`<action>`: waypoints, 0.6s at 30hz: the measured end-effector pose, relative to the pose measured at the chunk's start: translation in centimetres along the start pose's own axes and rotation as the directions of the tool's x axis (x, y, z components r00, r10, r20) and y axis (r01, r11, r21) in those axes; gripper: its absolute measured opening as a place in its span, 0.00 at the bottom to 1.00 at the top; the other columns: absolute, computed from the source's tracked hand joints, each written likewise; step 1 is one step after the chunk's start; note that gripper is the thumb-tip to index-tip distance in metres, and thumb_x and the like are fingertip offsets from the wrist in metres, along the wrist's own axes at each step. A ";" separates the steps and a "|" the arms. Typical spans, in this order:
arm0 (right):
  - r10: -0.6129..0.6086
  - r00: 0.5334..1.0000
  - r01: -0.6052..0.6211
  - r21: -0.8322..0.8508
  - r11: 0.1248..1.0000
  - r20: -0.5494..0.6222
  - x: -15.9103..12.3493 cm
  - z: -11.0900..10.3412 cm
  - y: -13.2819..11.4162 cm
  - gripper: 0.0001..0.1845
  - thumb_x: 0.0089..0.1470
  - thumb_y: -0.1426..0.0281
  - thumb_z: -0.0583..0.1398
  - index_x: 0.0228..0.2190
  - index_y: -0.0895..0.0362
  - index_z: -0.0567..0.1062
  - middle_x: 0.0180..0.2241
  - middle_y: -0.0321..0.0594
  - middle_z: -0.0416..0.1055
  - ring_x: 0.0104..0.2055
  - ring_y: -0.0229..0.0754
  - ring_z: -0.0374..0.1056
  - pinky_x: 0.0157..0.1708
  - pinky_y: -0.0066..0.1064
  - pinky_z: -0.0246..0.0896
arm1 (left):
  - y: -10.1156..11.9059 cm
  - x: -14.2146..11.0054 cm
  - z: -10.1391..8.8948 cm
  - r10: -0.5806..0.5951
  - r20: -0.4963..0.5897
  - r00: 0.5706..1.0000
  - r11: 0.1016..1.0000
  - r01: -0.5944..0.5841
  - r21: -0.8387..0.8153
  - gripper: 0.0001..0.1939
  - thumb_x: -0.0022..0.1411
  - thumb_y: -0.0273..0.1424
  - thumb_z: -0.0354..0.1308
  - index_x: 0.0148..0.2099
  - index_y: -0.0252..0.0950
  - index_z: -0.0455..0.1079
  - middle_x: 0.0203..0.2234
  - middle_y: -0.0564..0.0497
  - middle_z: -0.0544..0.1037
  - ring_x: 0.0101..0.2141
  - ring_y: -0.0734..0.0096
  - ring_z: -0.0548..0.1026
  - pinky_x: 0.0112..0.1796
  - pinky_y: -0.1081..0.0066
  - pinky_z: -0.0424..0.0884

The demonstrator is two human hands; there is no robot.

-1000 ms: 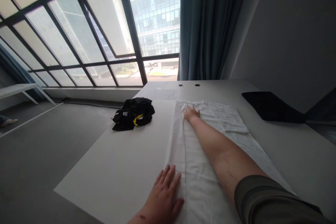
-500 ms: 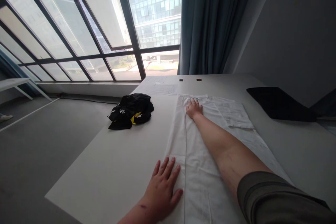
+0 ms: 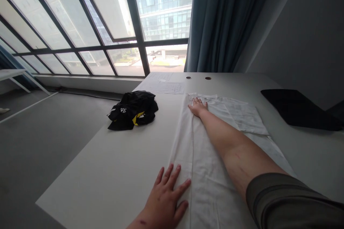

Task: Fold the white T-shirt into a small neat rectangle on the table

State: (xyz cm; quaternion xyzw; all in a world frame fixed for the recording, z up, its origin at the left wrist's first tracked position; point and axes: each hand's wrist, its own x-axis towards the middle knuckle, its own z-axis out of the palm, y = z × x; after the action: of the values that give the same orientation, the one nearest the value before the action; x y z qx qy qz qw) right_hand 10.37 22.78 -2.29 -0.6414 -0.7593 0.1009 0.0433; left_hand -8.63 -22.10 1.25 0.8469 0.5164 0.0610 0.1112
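Observation:
A white T-shirt point(image 3: 204, 157) lies spread on the white table point(image 3: 113, 171), its left side folded over in a long strip toward the middle. My right hand point(image 3: 198, 107) presses flat on the far end of that strip, near the collar, fingers stretched forward. Closer to me, my left hand point(image 3: 168, 195) rests with fingers spread at the strip's near part, partly over the shirt's left edge. A sleeve point(image 3: 247, 116) lies out to the right. My right forearm crosses over the shirt and hides part of it.
A crumpled black garment with yellow and white marks point(image 3: 134, 109) lies left of the shirt. Sheets of paper point(image 3: 163, 86) lie at the far end, near two round cable holes. A flat black panel point(image 3: 298, 109) sits on the right. Windows and a blue curtain point(image 3: 228, 21) stand behind.
My left hand has spread its fingers a little wider on the shirt. My right hand stays almost in place at the far end. The view has shifted slightly.

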 end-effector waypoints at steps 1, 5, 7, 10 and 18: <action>-0.004 1.000 0.004 0.003 1.000 -0.004 -0.2 -0.1 0.0 0.44 0.67 0.48 0.41 0.74 0.57 0.45 0.77 0.50 0.34 0.77 0.55 0.33 0.71 0.62 0.28 | 0.1 0.0 0.0 -0.006 -0.005 1.000 1.000 0.006 0.004 0.36 0.70 0.43 0.59 0.75 0.59 0.51 0.76 0.49 0.43 0.72 0.42 0.49 0.66 0.36 0.57; -0.026 0.997 0.026 -0.012 1.000 -0.067 -2.6 -0.9 0.2 0.41 0.69 0.50 0.42 0.74 0.57 0.49 0.76 0.53 0.37 0.77 0.58 0.33 0.71 0.59 0.32 | 0.1 0.0 0.3 -0.005 -0.033 0.999 1.000 0.006 0.029 0.37 0.69 0.42 0.59 0.76 0.58 0.51 0.76 0.50 0.44 0.72 0.43 0.51 0.66 0.38 0.59; -0.076 0.991 0.070 -0.052 0.996 -0.111 -4.9 -1.3 1.1 0.39 0.69 0.51 0.44 0.73 0.56 0.54 0.76 0.52 0.38 0.77 0.60 0.33 0.71 0.60 0.33 | 0.0 -0.1 0.6 0.009 -0.049 0.999 0.999 -0.007 0.044 0.37 0.69 0.42 0.59 0.76 0.58 0.51 0.76 0.50 0.44 0.72 0.43 0.51 0.66 0.38 0.59; -0.214 0.955 0.184 -0.158 0.970 -0.204 -9.8 -2.0 4.6 0.37 0.69 0.51 0.47 0.71 0.54 0.59 0.76 0.49 0.41 0.77 0.60 0.32 0.71 0.61 0.32 | -0.1 -0.1 0.9 0.027 -0.076 0.997 0.998 -0.022 0.065 0.37 0.70 0.42 0.58 0.76 0.57 0.50 0.76 0.50 0.44 0.72 0.43 0.52 0.66 0.39 0.59; -0.149 0.844 0.069 -0.171 0.983 -0.516 -27.6 -3.8 24.1 0.31 0.67 0.54 0.48 0.63 0.50 0.72 0.69 0.49 0.61 0.73 0.65 0.48 0.67 0.63 0.51 | -0.3 -0.3 1.6 0.056 -0.138 0.989 0.990 -0.037 0.137 0.36 0.70 0.38 0.57 0.76 0.55 0.50 0.75 0.50 0.48 0.72 0.47 0.53 0.66 0.42 0.59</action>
State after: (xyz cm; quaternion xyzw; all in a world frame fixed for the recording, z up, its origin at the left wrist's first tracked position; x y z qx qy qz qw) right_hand 39.15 -0.20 -1.88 -0.6015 -0.7591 -0.1368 0.2082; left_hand -8.64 -22.42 -0.39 0.8577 0.5061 0.0888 0.0158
